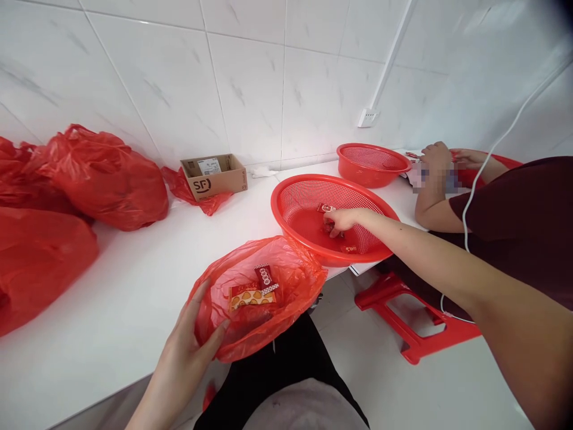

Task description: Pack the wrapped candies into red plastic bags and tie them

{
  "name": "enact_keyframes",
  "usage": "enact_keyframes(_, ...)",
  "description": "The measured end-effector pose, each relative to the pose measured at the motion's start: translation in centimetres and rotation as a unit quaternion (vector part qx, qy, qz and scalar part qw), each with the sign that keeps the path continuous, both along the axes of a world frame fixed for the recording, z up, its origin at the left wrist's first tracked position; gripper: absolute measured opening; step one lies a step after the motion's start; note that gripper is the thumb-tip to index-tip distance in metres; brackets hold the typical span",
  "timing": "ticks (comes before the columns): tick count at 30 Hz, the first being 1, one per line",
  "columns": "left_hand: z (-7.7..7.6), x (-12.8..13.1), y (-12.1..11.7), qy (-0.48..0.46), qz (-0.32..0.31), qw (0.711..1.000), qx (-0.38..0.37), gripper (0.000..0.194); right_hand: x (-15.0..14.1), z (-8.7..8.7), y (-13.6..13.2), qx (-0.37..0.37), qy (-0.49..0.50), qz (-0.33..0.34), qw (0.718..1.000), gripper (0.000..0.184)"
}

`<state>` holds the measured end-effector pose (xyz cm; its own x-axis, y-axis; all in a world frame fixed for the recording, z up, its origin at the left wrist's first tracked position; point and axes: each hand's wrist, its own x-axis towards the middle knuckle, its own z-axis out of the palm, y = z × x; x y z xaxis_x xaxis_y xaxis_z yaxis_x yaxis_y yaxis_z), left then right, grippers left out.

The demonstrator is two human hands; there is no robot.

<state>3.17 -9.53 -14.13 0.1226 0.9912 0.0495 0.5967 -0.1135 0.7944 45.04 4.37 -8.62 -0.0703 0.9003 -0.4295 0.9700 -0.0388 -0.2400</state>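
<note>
My left hand (190, 340) grips the near left rim of an opened red plastic bag (290, 304), thumb inside and fingers around the outside. In the bag lie a yellow-and-orange snack packet (252, 298) and a dark red packet (265, 278) with dotted ends. To the right, my right hand (342, 221) reaches down into a red perforated plastic basket (286, 194). Its fingers are pinched on a small dark red packet (329, 227), partly hidden by them. A white-and-red packet (326, 208) and a red packet (350, 248) lie near it in the basket.
Full red bags (107, 179) stand at the left of the white table (147, 269). A cardboard box (219, 179) sits by the wall on red plastic. Another red basket (371, 170) stands behind. A person (514, 221) works at right, near a red stool (416, 334) and hanging white cable (487, 152).
</note>
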Motion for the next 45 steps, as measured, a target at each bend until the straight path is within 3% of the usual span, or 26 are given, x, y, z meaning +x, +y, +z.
enact_keyframes(3, 0.0, -0.1, -0.1, 0.004, -0.002, 1.0, -0.008, 0.071, -0.5, 1.6, -0.4, -0.031, 0.066, 0.006, 0.997, 0.041)
enact_keyframes(5, 0.1, -0.2, -0.1, 0.004, -0.005, 1.0, -0.016, 0.07, -1.6, 3.4, -1.2, -0.02, 0.184, 0.016, 0.983, 0.039)
enact_keyframes(8, 0.4, 0.0, 0.0, -0.007, -0.009, 1.0, -0.015, 0.069, -4.8, 5.9, -3.1, -0.008, 0.435, 0.044, 0.899, 0.046)
enact_keyframes(9, 0.5, 0.1, 0.1, -0.015, -0.01, 1.0, -0.012, 0.069, -6.3, 6.4, -3.9, -0.013, 0.492, 0.059, 0.869, 0.048)
enact_keyframes(11, 0.8, 0.4, 0.2, -0.037, -0.014, 0.999, -0.007, 0.068, -9.6, 6.8, -5.5, -0.038, 0.539, 0.1, 0.835, 0.046)
enact_keyframes(13, 1.0, 0.6, 0.3, -0.054, -0.018, 0.998, -0.003, 0.07, -12.9, 6.2, -6.9, -0.064, 0.528, 0.14, 0.835, 0.041)
enact_keyframes(16, 1.1, 0.7, 0.3, -0.057, -0.021, 0.998, -0.001, 0.072, -16.4, 4.5, -7.9, -0.07, 0.453, 0.167, 0.873, 0.042)
enact_keyframes(19, 1.1, 0.5, 0.1, -0.052, -0.018, 0.998, -0.003, 0.072, -17.9, 2.3, -7.4, -0.048, 0.387, 0.137, 0.911, 0.048)
enact_keyframes(21, 1.1, 0.3, 0.0, -0.055, -0.011, 0.998, -0.006, 0.073, -18.0, 1.0, -6.5, -0.026, 0.382, 0.108, 0.917, 0.051)
enact_keyframes(25, 0.9, -0.1, -0.2, -0.066, -0.009, 0.998, -0.015, 0.073, -17.8, 0.2, -6.1, 0.019, 0.393, 0.083, 0.916, 0.046)
enact_keyframes(30, 0.6, -0.2, -0.1, -0.062, -0.007, 0.998, -0.017, 0.072, -16.0, 4.2, -6.9, 0.096, 0.408, 0.113, 0.901, 0.032)
enact_keyframes(32, 0.5, -0.2, -0.1, -0.061, -0.011, 0.998, -0.012, 0.072, -13.9, 5.8, -5.8, 0.167, 0.385, 0.078, 0.905, 0.032)
enact_keyframes(34, 0.4, -0.2, 0.0, -0.061, -0.014, 0.998, -0.011, 0.072, -10.8, 6.1, -3.7, 0.227, 0.296, 0.021, 0.928, 0.038)
enact_keyframes(37, 0.1, -0.1, 0.1, -0.058, -0.01, 0.998, -0.013, 0.071, -5.7, 4.3, -0.3, 0.189, 0.065, -0.028, 0.979, 0.059)
enact_keyframes(40, -0.1, -0.1, 0.1, -0.059, -0.015, 0.998, -0.016, 0.072, -2.1, 1.4, 1.8, 0.092, -0.107, -0.018, 0.99, 0.075)
enact_keyframes(45, 0.0, -0.3, 0.2, -0.052, -0.007, 0.998, -0.036, 0.071, -0.4, -1.3, 2.9, 0.052, -0.115, -0.016, 0.992, 0.064)
